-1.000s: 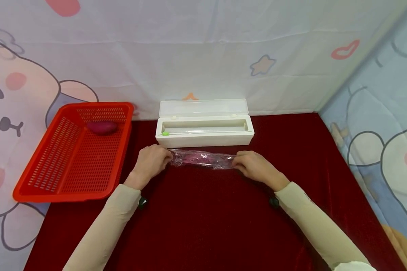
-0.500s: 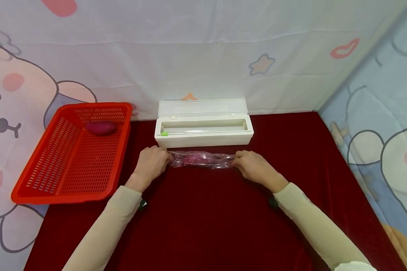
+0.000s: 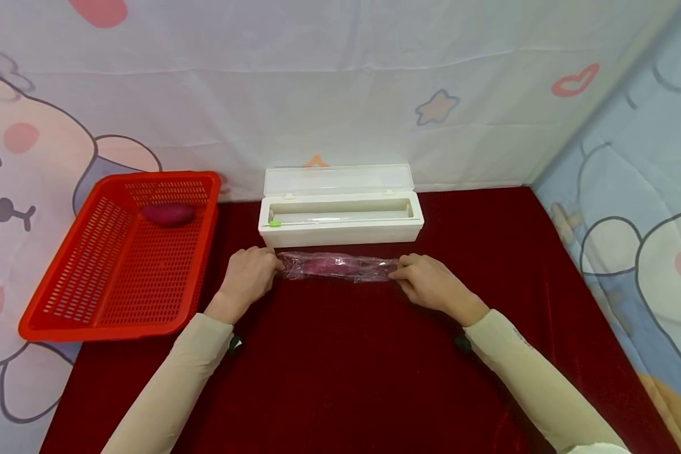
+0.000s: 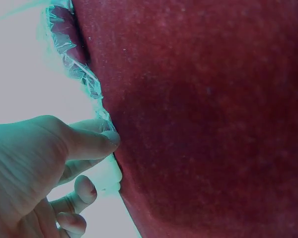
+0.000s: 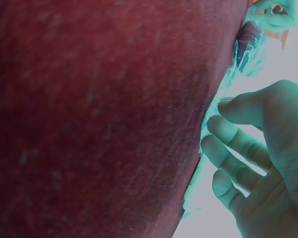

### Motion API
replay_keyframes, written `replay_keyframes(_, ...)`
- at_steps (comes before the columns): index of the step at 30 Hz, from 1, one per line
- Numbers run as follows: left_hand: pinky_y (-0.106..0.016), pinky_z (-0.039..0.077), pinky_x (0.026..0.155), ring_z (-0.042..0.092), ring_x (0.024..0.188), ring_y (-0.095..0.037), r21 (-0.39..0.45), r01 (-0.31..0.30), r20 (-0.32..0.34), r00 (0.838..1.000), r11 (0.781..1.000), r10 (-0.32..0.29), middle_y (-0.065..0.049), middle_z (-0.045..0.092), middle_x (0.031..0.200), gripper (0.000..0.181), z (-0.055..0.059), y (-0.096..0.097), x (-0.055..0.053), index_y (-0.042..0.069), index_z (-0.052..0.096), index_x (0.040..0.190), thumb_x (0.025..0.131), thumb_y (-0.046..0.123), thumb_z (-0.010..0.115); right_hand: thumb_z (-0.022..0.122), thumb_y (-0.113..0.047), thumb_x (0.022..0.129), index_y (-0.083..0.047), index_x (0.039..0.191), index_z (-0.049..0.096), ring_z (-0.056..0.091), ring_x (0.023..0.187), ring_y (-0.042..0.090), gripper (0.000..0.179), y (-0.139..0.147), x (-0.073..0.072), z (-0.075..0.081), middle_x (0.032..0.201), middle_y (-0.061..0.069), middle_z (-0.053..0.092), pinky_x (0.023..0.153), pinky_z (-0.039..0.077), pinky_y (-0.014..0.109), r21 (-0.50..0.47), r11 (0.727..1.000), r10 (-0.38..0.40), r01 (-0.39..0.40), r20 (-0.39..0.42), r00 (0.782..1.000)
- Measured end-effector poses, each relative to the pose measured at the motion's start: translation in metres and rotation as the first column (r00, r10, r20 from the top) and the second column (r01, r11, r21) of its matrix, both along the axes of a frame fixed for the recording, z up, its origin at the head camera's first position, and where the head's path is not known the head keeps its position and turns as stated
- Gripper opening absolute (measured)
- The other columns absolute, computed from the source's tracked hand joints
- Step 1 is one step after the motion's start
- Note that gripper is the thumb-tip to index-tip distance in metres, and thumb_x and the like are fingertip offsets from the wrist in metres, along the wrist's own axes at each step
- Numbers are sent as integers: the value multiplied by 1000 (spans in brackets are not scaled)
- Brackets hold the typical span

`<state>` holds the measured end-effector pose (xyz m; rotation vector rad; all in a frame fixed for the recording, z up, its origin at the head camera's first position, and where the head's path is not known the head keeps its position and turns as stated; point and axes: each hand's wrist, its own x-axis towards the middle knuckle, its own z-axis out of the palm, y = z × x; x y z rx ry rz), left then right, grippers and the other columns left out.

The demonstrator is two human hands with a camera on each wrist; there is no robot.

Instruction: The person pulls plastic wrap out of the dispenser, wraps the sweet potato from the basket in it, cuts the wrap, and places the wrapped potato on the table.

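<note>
A purple sweet potato (image 3: 331, 265) wrapped in clear cling film (image 3: 369, 269) lies sideways on the dark red cloth, between both hands. My left hand (image 3: 246, 274) pinches the twisted left end of the film; in the left wrist view thumb and forefinger meet on it while the other fingers curl loosely. At the opposite end, the right hand (image 3: 431, 284) holds the film between thumb and fingertips. Seen from the right wrist, crinkled film (image 5: 246, 57) runs from those fingertips toward the dark sweet potato (image 5: 249, 33).
Just behind the film stands a white cling film dispenser box (image 3: 340, 236), its lid (image 3: 340, 180) raised and a green slider (image 3: 275, 223) on its front. To the left is a red plastic basket (image 3: 147, 331) with another purple sweet potato (image 3: 168, 214) in it. A printed curtain (image 3: 318, 94) hangs behind.
The left hand has shifted slightly left and the right hand slightly right, so the film between them spans a little wider. Both hands keep their hold; basket and box stay put.
</note>
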<state>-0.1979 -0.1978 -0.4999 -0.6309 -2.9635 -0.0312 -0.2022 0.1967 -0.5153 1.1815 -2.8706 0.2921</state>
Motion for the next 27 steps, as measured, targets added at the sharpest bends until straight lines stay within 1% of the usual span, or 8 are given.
replay_keyframes(6,-47,56,64,68,73,-34,31,2,-26,1000,1000,-1,-11,74,84,25,9,3,2,15,83,82,90,-1,66,76,-9,96,-12,108,85,69,85,16,15,-1,0,8,101,1,72,77,61,35,-80,997,-7,6,-9,1000)
replay_keyframes(10,-48,57,66,70,78,-35,71,3,-64,998,997,1,-11,75,89,16,17,8,4,12,83,91,91,5,69,76,-8,95,-11,107,84,70,88,16,14,-3,-1,13,102,0,72,78,60,35,-144,989,-28,27,-8,1000)
replay_keyframes(12,-49,59,70,72,87,-34,105,15,-77,997,994,-7,-11,77,97,13,20,13,4,10,82,100,94,10,71,77,-9,95,-11,106,84,70,90,17,13,-6,-3,16,103,0,73,80,60,36,-178,984,-31,27,-19,999)
replay_keyframes(14,-49,59,74,74,96,-33,151,37,-86,996,988,-24,-10,78,105,16,22,18,3,9,80,108,95,14,73,78,-10,95,-11,106,84,70,90,18,13,-11,-5,19,103,1,73,82,59,38,-212,977,-23,16,-34,999)
replay_keyframes(17,-49,60,81,74,104,-32,240,87,-87,994,967,-67,-10,78,117,24,24,25,1,8,77,117,94,17,76,81,-13,94,-10,105,84,72,95,21,12,-23,-7,21,106,2,75,87,59,41,-257,966,-3,-12,-58,998)
replay_keyframes(21,-47,59,91,74,108,-31,352,165,-65,986,921,-152,-10,77,121,31,22,34,-3,7,74,123,93,15,78,82,-16,94,-8,109,83,74,103,23,17,-41,-10,22,113,5,77,92,60,44,-310,950,19,-39,-70,997)
replay_keyframes(24,-46,57,101,71,118,-29,401,209,-24,976,892,-218,-10,75,128,37,19,40,-6,6,72,129,94,15,78,82,-20,94,-7,116,82,74,110,25,25,-52,-12,21,121,9,77,96,59,46,-332,943,19,-37,-55,998)
replay_keyframes(27,-45,52,111,65,131,-28,417,218,41,965,883,-258,-10,70,139,45,16,47,-8,7,68,139,96,17,78,83,-23,95,-7,124,79,72,119,26,33,-63,-15,20,130,11,75,102,58,45,-337,941,23,-24,-7,1000)
